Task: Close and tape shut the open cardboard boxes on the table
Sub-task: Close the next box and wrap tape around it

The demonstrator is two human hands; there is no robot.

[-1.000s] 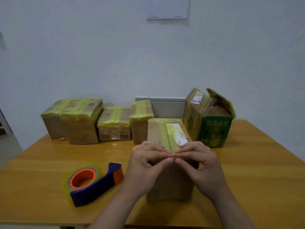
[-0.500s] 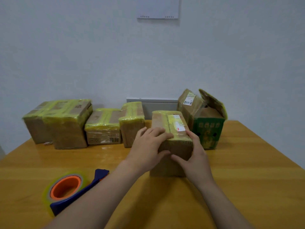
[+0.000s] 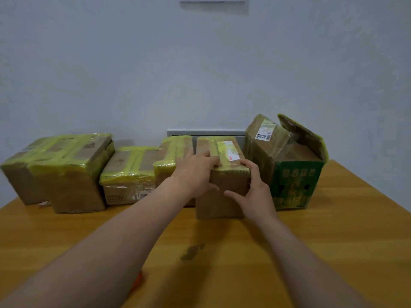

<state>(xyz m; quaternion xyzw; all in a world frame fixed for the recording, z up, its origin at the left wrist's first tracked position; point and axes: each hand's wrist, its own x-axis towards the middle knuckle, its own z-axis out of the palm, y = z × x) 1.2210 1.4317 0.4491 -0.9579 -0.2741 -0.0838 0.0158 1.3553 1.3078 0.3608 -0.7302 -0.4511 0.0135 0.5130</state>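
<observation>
A brown cardboard box point(image 3: 224, 205) with yellow tape over its closed top stands at the far middle of the wooden table point(image 3: 333, 241). My left hand point(image 3: 195, 174) grips its near top-left corner, fingers across the taped top. My right hand point(image 3: 253, 192) holds its near right edge, thumb on the front face. Right of it stands a green-printed box point(image 3: 293, 185) whose top flaps stand open. The tape dispenser is almost hidden under my left forearm; only an orange sliver point(image 3: 138, 280) shows.
Several closed, yellow-taped boxes point(image 3: 73, 174) line the table's back edge on the left, against a pale wall. A grey panel point(image 3: 206, 132) sits behind the boxes. A dark smudge point(image 3: 192, 252) marks the tabletop between my forearms.
Both hands have pushed the taped box away from me into the back row, between the taped boxes and the green box. The view shifted forward, so the tape dispenser dropped out of sight.
</observation>
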